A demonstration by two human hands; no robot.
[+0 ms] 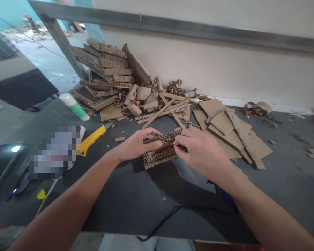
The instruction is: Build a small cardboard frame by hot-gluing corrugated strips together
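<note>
Near the middle of the dark tabletop is a small open box shape built of corrugated cardboard (161, 161), its fluted edges showing. My left hand (138, 143) grips its upper left wall, thumb inside and fingers over the far side. At the right end, my right hand (199, 143) is closed around the same wall, with fingertips bent into the opening. Whether the right fingers also pinch a separate strip, I cannot tell. The box's right end is hidden behind my right hand.
A yellow utility knife (92, 139) and a green-and-white tube (74, 107) lie at left. Stacked corrugated pieces (107, 69) stand behind, beside torn scraps (146, 97). Flat cardboard sheets (225, 129) lie at right. A black cord (163, 221) crosses the front.
</note>
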